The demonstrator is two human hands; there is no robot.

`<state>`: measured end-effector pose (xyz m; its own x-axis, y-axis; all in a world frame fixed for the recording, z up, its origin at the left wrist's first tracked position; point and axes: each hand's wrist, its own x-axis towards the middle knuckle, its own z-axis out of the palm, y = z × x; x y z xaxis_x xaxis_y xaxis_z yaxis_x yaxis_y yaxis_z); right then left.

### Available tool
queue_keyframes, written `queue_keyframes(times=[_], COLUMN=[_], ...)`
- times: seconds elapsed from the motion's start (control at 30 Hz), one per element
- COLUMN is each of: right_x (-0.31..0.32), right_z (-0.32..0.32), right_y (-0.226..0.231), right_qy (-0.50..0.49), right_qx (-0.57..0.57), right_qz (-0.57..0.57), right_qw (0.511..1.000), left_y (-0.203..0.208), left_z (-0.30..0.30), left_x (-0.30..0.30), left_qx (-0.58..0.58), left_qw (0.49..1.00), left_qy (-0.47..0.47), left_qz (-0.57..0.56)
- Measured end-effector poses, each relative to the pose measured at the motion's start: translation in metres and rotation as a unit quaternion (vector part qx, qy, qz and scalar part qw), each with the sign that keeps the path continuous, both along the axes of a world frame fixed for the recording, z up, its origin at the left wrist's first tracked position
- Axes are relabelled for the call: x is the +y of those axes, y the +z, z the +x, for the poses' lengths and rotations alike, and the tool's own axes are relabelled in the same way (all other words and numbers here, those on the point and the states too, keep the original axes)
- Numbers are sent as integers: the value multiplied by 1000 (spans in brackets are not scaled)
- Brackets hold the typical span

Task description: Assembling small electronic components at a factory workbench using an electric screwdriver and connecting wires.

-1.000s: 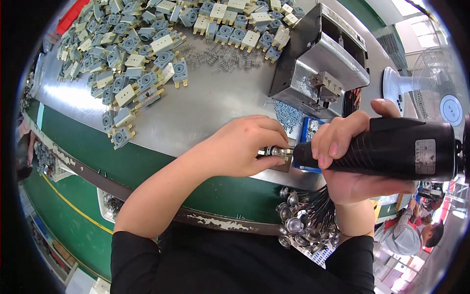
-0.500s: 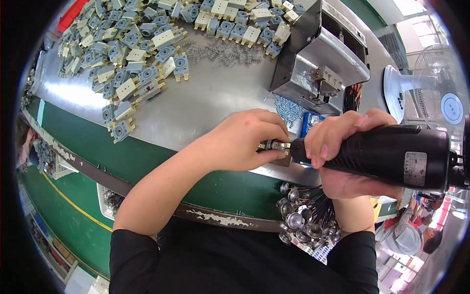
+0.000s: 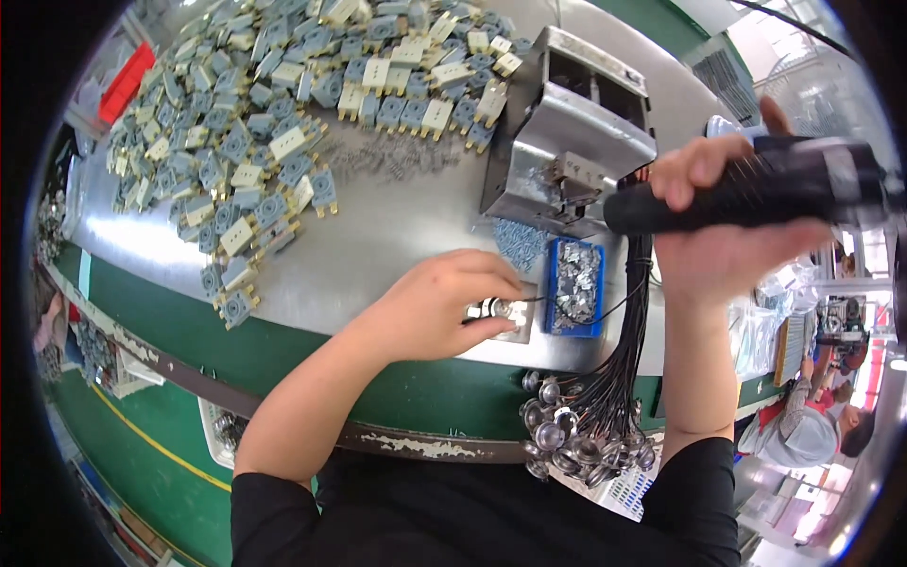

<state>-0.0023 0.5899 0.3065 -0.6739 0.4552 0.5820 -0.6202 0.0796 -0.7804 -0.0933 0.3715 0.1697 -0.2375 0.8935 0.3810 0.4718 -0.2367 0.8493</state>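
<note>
My left hand [image 3: 449, 304] is curled at the front of the bench, thumb and fingers closed around a small shiny round metal part [image 3: 493, 308]. A black wire runs from near this part toward the blue tray. Below the part lies a small flat metal plate [image 3: 525, 326], partly hidden by my fingers. My right hand [image 3: 704, 213] grips a black electric screwdriver [image 3: 765, 184], raised to the right and apart from the metal part. Motion blurs the tool and hand somewhat. The blue tray [image 3: 597, 326] holds small silvery metal pieces, just right of my left hand.
Grey and cream switch-like blocks [image 3: 274, 142] heap across the far left. Springs [image 3: 397, 156] lie before them; small screws [image 3: 518, 244] sit by a metal stand [image 3: 581, 123]. Black wires with metal cups [image 3: 567, 439] hang over the front edge. Another person [image 3: 798, 430] is at right.
My right hand has lifted the screwdriver up and away from the metal part, uncovering the blue tray. My left hand still holds the part. The whole view has shifted slightly.
</note>
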Motion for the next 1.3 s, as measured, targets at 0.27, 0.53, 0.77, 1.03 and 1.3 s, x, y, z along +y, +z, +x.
queue_keyframes(times=[0.27, 0.53, 0.77, 1.03, 1.3], right_x=[4, 4, 6, -6, -61], right_z=[-22, -30, -29, -23, 1], right_y=[-4, -10, -14, -15, 1], right_qy=[-157, -158, -155, -135, 0], right_qx=[-57, -71, -76, -83, -152], right_qz=[-11, 9, 17, 62, -48], right_qw=[986, 985, 985, 985, 987], left_y=[6, 6, 6, 4, 4], left_z=[1, -1, -1, 1, -1], left_x=[0, 0, 0, -2, -4], left_qx=[-2, -11, -23, -27, -32], left_qw=[1000, 999, 999, 999, 998], left_qy=[-5, -4, -6, -5, -6], left_qz=[-23, -36, -36, -33, -48])
